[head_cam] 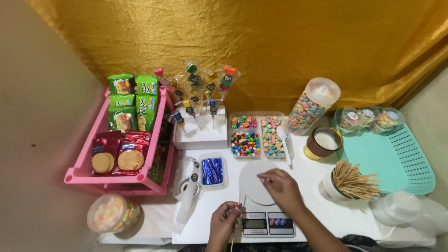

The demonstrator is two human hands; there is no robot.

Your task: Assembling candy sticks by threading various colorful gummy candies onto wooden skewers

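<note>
Cloth (261, 42), gold and creased, fills the upper frame as backdrop. White table (322, 214) spans the lower centre and right. Pink rack (86, 161) at left holds green snack packets (133, 100) above and red biscuit packets (119, 151) below. Mint-green tray (396, 161) at right, with small lidded cups (368, 117) of sweets along its top edge. Tall clear jar (310, 106) of pastel sweets stands upper centre-right, tilted in view. Divided clear box (256, 135) of coloured candies sits centre, a white spoon (283, 140) lying in its right compartment. White block (200, 133) just left of it carries wrapped candy skewers (203, 88) stuck upright. Round lidded tub (112, 213) of sweets at lower left, off the table's edge. Brown and gold cup (323, 142) holding something white, right of the candy box. White cup (347, 182) of wooden skewers below it. Small clear box (212, 171) of blue twist ties, left of the scale; ribbon roll (189, 184) beside it.

Kitchen scale (262, 205) at lower centre, round white plate on top. Right hand (280, 186) rests over the plate, fingers pinched together at its left edge; what it pinches is too small to tell. Left hand (224, 219), bottom centre, is closed in a pinch around a thin wooden skewer (235, 221), held roughly upright just left of the scale.
</note>
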